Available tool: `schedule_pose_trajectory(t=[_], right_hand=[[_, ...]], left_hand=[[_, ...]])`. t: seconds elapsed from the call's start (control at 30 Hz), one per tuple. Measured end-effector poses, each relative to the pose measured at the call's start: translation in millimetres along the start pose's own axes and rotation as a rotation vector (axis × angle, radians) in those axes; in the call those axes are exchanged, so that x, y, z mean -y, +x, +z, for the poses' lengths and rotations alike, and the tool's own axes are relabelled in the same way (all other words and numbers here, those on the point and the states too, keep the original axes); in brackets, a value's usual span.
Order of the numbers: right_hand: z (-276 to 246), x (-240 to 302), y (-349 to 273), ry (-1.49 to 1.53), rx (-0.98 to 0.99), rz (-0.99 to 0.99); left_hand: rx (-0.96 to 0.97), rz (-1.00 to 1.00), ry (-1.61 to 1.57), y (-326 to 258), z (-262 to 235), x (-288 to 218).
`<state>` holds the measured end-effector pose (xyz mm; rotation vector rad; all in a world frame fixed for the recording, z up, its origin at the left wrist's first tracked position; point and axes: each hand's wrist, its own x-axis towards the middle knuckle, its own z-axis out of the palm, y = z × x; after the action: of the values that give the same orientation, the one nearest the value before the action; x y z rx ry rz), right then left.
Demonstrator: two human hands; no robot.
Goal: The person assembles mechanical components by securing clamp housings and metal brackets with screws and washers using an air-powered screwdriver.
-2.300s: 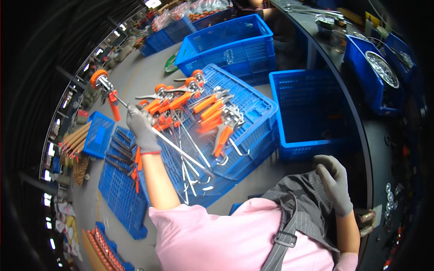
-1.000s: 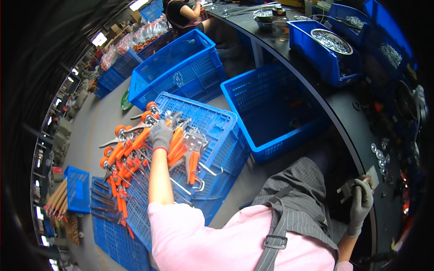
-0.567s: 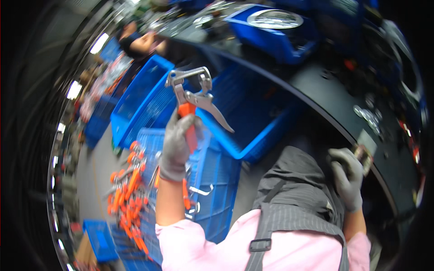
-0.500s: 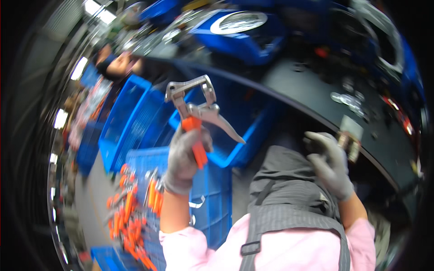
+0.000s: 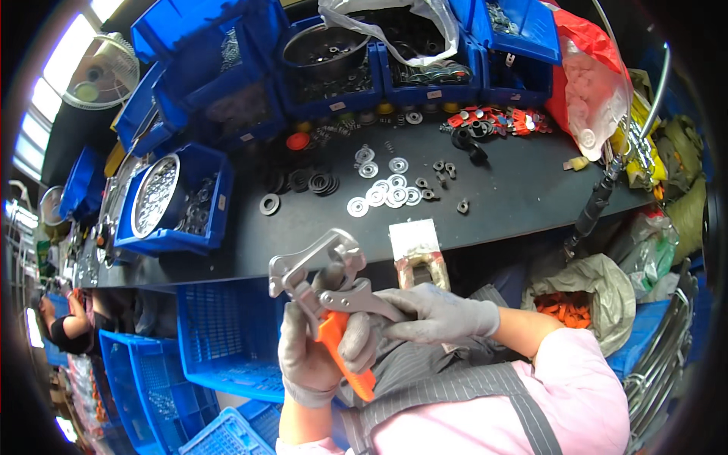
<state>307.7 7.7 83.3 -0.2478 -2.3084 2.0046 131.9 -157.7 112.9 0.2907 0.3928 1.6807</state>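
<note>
My left hand [image 5: 318,353], in a grey glove, is closed round the orange handle of a metal hand tool [image 5: 317,264]. The tool has a wide C-shaped silver head and a curved silver lever, and it tilts up to the left in front of the bench edge. My right hand [image 5: 440,313], also gloved, has its fingers closed at the free end of that lever; its fingertips are partly hidden. Beyond my right hand, a fixture with a pale square top [image 5: 414,236] stands at the bench edge.
On the black bench [image 5: 265,235] lie silver washers [image 5: 394,191], dark rings [image 5: 315,182], small nuts and orange parts [image 5: 497,120]. Blue bins [image 5: 337,98] line its back. A blue crate [image 5: 227,334] stands below left, a sack of orange pieces [image 5: 565,309] at right.
The view has swung from the crates at lower left to the bench. My right hand has come from beside the bench edge onto the tool's lever; my left hand still grips the handle.
</note>
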Motion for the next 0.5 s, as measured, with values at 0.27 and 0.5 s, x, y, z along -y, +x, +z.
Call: schedule_pose_trajectory(t=[0.27, 0.5], right_hand=[[-117.1, -7.7, 57.0, -0.072, -0.627, -0.095], [-197.5, -57.2, 159.9, -1.178, -0.536, 0.151]], left_hand=[[-0.264, 0.159, 0.901, 33.7, 6.1, -40.5], [-0.198, 0.261, 0.691, 68.4, -8.4, -64.5]])
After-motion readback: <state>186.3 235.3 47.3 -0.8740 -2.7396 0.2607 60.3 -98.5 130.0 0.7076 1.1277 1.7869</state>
